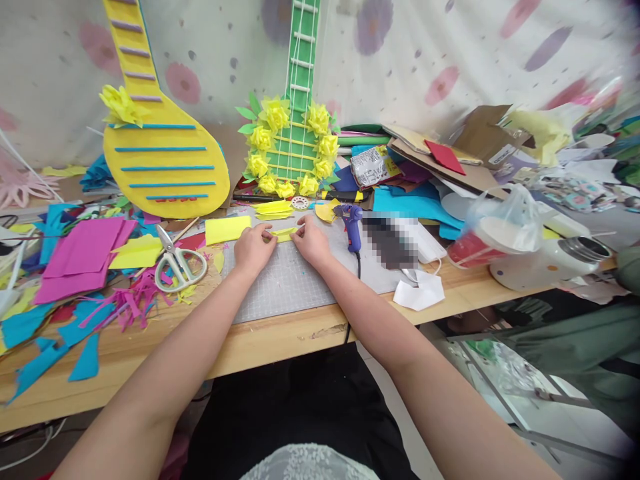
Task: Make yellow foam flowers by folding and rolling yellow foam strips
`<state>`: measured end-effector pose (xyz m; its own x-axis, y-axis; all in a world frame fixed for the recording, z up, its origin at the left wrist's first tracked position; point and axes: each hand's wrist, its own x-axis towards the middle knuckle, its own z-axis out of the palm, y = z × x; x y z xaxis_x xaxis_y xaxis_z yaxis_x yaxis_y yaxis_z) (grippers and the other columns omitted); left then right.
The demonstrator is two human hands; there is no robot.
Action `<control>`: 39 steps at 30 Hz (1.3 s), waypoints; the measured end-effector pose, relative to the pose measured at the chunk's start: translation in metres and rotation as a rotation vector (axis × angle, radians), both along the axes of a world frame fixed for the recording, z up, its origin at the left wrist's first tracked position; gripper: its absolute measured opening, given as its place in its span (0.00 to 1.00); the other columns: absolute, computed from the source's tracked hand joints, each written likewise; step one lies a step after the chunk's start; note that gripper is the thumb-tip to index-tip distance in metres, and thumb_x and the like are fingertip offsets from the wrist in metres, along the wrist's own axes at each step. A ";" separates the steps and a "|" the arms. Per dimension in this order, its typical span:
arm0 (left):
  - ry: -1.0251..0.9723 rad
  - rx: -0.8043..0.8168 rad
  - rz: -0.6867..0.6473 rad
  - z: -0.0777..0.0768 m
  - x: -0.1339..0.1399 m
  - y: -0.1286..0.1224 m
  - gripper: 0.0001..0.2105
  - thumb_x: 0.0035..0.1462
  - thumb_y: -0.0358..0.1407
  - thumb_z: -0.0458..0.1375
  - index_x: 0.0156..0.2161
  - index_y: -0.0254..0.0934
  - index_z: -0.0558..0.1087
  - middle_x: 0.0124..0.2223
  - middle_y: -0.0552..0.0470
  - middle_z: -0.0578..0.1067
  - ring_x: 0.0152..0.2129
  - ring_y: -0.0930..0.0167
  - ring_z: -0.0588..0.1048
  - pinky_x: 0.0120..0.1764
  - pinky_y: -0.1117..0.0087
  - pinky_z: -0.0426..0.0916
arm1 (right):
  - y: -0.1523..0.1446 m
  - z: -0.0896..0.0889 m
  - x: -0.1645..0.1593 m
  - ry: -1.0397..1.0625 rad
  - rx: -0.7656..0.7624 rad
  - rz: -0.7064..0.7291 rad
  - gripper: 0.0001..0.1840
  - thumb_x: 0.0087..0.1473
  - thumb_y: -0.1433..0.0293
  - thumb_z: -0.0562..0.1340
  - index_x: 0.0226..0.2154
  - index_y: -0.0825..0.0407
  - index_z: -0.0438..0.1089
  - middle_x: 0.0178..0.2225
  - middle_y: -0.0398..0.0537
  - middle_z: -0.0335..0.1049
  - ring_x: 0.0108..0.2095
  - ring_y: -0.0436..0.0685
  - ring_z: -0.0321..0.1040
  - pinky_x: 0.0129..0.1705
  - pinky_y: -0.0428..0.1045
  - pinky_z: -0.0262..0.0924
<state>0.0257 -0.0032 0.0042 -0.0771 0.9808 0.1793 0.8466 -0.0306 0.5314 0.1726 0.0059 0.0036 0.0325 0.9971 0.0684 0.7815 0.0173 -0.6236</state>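
A narrow yellow paper strip point(285, 235) is pinched between my left hand point(254, 250) and my right hand point(311, 241), low over the grey cutting mat point(280, 280). Both hands have their fingers closed on its ends. Just left of my left hand lies a yellow paper sheet point(226, 230). Beyond the hands is a stack of yellow paper pieces point(273, 210). A purple glue gun point(352, 227) stands to the right of my right hand, its cord running over the table edge. Scissors point(177, 263) with pale handles rest on the left.
A yellow paper instrument point(167, 163) and a green one with yellow paper flowers point(300, 143) lean at the back. Magenta paper point(83, 257) and scraps cover the left. At right are a bagged cup point(493, 237), a white jar point(540, 263) and piled cardboard point(440, 160).
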 end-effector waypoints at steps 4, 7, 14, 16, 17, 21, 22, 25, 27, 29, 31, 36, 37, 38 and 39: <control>0.082 0.074 -0.030 -0.002 0.002 -0.002 0.18 0.52 0.34 0.55 0.50 0.40 0.71 0.36 0.53 0.79 0.42 0.64 0.71 0.39 0.66 0.66 | -0.001 0.000 -0.001 -0.010 0.001 0.005 0.16 0.51 0.70 0.58 0.44 0.49 0.58 0.35 0.44 0.74 0.37 0.57 0.70 0.37 0.51 0.59; 0.114 0.100 -0.045 -0.002 0.003 -0.002 0.20 0.52 0.33 0.55 0.52 0.40 0.69 0.35 0.53 0.79 0.42 0.63 0.71 0.40 0.65 0.66 | -0.001 0.000 -0.001 -0.013 0.011 0.004 0.15 0.51 0.70 0.58 0.43 0.49 0.58 0.34 0.44 0.74 0.37 0.57 0.69 0.37 0.50 0.59; 0.129 0.096 -0.061 -0.003 0.002 -0.002 0.19 0.52 0.32 0.54 0.51 0.42 0.68 0.36 0.53 0.78 0.43 0.63 0.70 0.40 0.66 0.65 | -0.004 0.005 -0.004 -0.072 0.004 0.001 0.12 0.52 0.71 0.56 0.41 0.49 0.60 0.37 0.45 0.73 0.37 0.56 0.69 0.38 0.50 0.59; 0.134 0.094 -0.060 -0.003 0.002 -0.002 0.18 0.52 0.32 0.54 0.50 0.42 0.69 0.36 0.53 0.78 0.43 0.64 0.71 0.40 0.66 0.65 | -0.006 0.007 -0.004 -0.101 0.007 0.007 0.10 0.52 0.70 0.56 0.39 0.50 0.61 0.38 0.47 0.73 0.38 0.56 0.68 0.38 0.50 0.59; 0.138 0.095 -0.058 -0.003 0.002 -0.001 0.17 0.53 0.32 0.54 0.49 0.41 0.69 0.36 0.53 0.78 0.43 0.64 0.71 0.40 0.66 0.65 | -0.006 0.007 -0.004 -0.113 0.008 0.012 0.09 0.52 0.70 0.55 0.39 0.50 0.62 0.39 0.47 0.72 0.39 0.56 0.68 0.38 0.50 0.59; 0.148 0.090 -0.053 -0.003 0.002 -0.001 0.15 0.54 0.33 0.53 0.48 0.41 0.69 0.36 0.52 0.78 0.43 0.63 0.70 0.41 0.65 0.64 | -0.006 0.008 -0.004 -0.126 0.013 0.023 0.07 0.53 0.71 0.55 0.37 0.50 0.63 0.39 0.49 0.72 0.39 0.57 0.67 0.38 0.50 0.59; 0.151 0.083 -0.054 -0.002 0.002 -0.002 0.15 0.54 0.33 0.53 0.47 0.41 0.69 0.36 0.52 0.78 0.42 0.63 0.70 0.41 0.65 0.64 | -0.007 0.008 -0.004 -0.124 0.014 0.024 0.07 0.53 0.71 0.55 0.37 0.50 0.63 0.39 0.49 0.72 0.39 0.57 0.67 0.38 0.50 0.59; 0.174 0.070 -0.070 0.000 0.002 -0.002 0.13 0.54 0.32 0.52 0.45 0.42 0.70 0.37 0.52 0.77 0.42 0.63 0.69 0.41 0.65 0.64 | -0.007 0.007 -0.004 -0.136 0.021 0.026 0.07 0.53 0.71 0.55 0.37 0.50 0.64 0.39 0.50 0.72 0.38 0.57 0.67 0.38 0.50 0.58; 0.210 0.075 -0.130 0.001 0.002 -0.003 0.11 0.54 0.32 0.52 0.41 0.42 0.72 0.37 0.51 0.77 0.42 0.63 0.68 0.43 0.64 0.63 | -0.007 0.007 -0.004 -0.159 0.026 0.031 0.08 0.54 0.71 0.54 0.38 0.50 0.64 0.39 0.50 0.72 0.38 0.57 0.67 0.38 0.50 0.58; 0.247 0.095 -0.199 0.001 0.001 -0.002 0.10 0.55 0.31 0.51 0.37 0.42 0.75 0.38 0.49 0.75 0.43 0.62 0.66 0.45 0.62 0.62 | -0.008 0.007 -0.005 -0.193 0.035 0.043 0.08 0.55 0.70 0.53 0.39 0.50 0.64 0.40 0.50 0.71 0.39 0.58 0.67 0.37 0.50 0.58; 0.268 0.120 -0.228 0.000 0.001 -0.001 0.11 0.55 0.32 0.51 0.35 0.42 0.76 0.39 0.47 0.74 0.45 0.61 0.64 0.47 0.60 0.60 | -0.007 0.006 -0.005 -0.235 0.047 0.065 0.09 0.57 0.70 0.52 0.39 0.50 0.65 0.41 0.51 0.70 0.40 0.58 0.67 0.37 0.50 0.58; 0.289 0.148 -0.187 -0.002 0.002 0.000 0.10 0.54 0.34 0.53 0.35 0.43 0.78 0.40 0.45 0.71 0.46 0.60 0.63 0.47 0.58 0.58 | -0.007 0.002 -0.008 -0.330 0.080 0.098 0.12 0.59 0.70 0.49 0.40 0.50 0.65 0.44 0.52 0.68 0.43 0.57 0.67 0.39 0.50 0.59; 0.289 0.149 -0.170 -0.002 0.002 0.000 0.10 0.54 0.35 0.53 0.35 0.43 0.78 0.41 0.46 0.70 0.45 0.60 0.63 0.47 0.58 0.58 | -0.007 0.002 -0.009 -0.340 0.080 0.094 0.12 0.59 0.71 0.49 0.41 0.50 0.65 0.44 0.52 0.68 0.43 0.57 0.67 0.39 0.50 0.59; 0.286 0.151 -0.154 -0.003 0.003 0.000 0.10 0.54 0.37 0.53 0.34 0.43 0.78 0.41 0.46 0.70 0.45 0.60 0.63 0.47 0.58 0.58 | -0.008 0.002 -0.009 -0.347 0.079 0.091 0.12 0.59 0.70 0.49 0.41 0.51 0.65 0.44 0.53 0.68 0.43 0.57 0.66 0.40 0.50 0.59; 0.283 0.154 -0.141 -0.002 0.003 0.000 0.10 0.54 0.39 0.54 0.34 0.42 0.78 0.40 0.46 0.70 0.45 0.60 0.63 0.47 0.58 0.58 | -0.008 0.002 -0.010 -0.350 0.078 0.088 0.11 0.59 0.69 0.50 0.41 0.51 0.65 0.45 0.53 0.68 0.43 0.57 0.66 0.40 0.50 0.60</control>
